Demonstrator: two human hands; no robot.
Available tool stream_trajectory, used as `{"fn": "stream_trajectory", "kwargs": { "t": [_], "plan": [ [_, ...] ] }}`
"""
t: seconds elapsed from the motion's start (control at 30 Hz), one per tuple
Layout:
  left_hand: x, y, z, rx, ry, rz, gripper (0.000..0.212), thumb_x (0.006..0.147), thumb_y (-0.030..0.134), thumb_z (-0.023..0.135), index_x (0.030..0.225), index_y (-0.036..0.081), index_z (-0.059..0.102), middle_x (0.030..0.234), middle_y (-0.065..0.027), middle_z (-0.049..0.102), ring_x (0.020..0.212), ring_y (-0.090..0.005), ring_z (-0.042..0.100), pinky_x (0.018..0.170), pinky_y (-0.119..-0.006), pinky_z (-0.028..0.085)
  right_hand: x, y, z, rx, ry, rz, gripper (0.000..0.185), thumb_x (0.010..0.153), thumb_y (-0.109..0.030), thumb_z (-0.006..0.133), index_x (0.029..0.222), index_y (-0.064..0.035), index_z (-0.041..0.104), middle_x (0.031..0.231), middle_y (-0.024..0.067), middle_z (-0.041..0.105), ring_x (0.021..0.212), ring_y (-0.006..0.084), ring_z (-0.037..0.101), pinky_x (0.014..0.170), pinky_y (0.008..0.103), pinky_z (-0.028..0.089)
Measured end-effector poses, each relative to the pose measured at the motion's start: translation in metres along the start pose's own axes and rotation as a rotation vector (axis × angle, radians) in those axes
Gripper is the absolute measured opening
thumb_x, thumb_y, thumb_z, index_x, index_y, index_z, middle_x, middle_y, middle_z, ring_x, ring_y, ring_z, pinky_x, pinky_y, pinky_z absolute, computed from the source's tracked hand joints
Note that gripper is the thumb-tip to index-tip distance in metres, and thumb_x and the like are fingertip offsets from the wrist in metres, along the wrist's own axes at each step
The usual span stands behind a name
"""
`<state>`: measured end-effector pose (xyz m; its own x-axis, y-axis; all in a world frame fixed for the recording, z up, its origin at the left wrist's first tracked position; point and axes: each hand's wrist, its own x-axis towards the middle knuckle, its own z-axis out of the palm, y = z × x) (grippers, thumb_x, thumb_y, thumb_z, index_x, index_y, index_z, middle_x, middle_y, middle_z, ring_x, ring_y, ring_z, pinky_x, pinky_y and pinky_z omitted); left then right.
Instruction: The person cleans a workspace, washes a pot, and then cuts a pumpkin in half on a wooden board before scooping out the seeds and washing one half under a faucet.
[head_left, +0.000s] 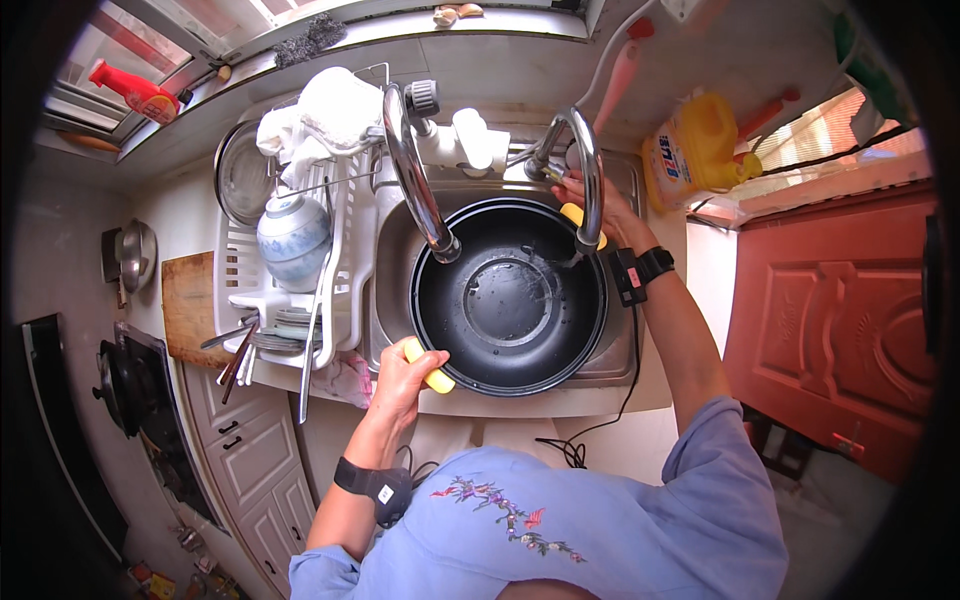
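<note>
A round black pot (514, 300) rests over the stainless steel sink (394, 285), its inside wet with drops. My left hand (405, 375) grips the pot's near-left yellow handle (439, 377). Past the far-right yellow handle (574, 213), my right hand (596, 202) reaches to the base of the right chrome faucet (592, 165), fingers at its lever (555, 172). Water runs from this faucet's spout into the pot. The left chrome faucet (416, 180) arches over the pot's left rim. How tightly my right fingers close on the lever is partly hidden.
A white dish rack (349, 262) holding bowls, plates and utensils stands left of the sink, with a wooden cutting board (187, 300) beyond it. A yellow detergent jug (694, 154) is at the back right. A cable (634, 375) hangs from my right wrist. A red door (832, 322) stands right.
</note>
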<state>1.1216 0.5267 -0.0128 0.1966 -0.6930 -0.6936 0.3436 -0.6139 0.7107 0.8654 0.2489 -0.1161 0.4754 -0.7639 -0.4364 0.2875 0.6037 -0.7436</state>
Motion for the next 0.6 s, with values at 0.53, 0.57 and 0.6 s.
{"fn": "stream_trajectory", "kwargs": {
  "t": [0.53,0.57,0.6],
  "plan": [
    [0.052,-0.026,0.037,0.029,-0.382,-0.103,0.023,0.079,0.017,0.071,0.092,0.004,0.058,0.082,0.0001,0.058,0.074,-0.0081,0.054,0.067,-0.023,0.045,-0.202,0.001,-0.006,-0.463,0.557,-0.303,0.027,0.09,-0.011,0.054,0.114,0.0022,0.057,0.096,0.0061,0.062,0.077,0.0097,0.056,0.062,0.0201,0.044],
    [0.057,-0.028,0.042,0.054,-0.338,-0.05,0.024,0.08,0.02,0.071,0.091,0.005,0.057,0.08,0.0009,0.056,0.071,-0.007,0.051,0.064,-0.023,0.043,-0.203,-0.002,-0.006,-0.479,0.581,-0.325,0.028,0.09,-0.011,0.054,0.115,0.0024,0.057,0.098,0.0064,0.062,0.078,0.0099,0.057,0.063,0.0203,0.044],
    [0.061,-0.024,0.045,0.097,-0.312,0.008,0.024,0.08,0.021,0.071,0.091,0.005,0.057,0.079,0.0015,0.055,0.07,-0.0065,0.05,0.063,-0.023,0.042,-0.2,-0.002,-0.007,-0.44,0.594,-0.332,0.029,0.09,-0.011,0.054,0.116,0.0023,0.056,0.098,0.0065,0.063,0.079,0.01,0.057,0.064,0.0204,0.045]
  ]
}}
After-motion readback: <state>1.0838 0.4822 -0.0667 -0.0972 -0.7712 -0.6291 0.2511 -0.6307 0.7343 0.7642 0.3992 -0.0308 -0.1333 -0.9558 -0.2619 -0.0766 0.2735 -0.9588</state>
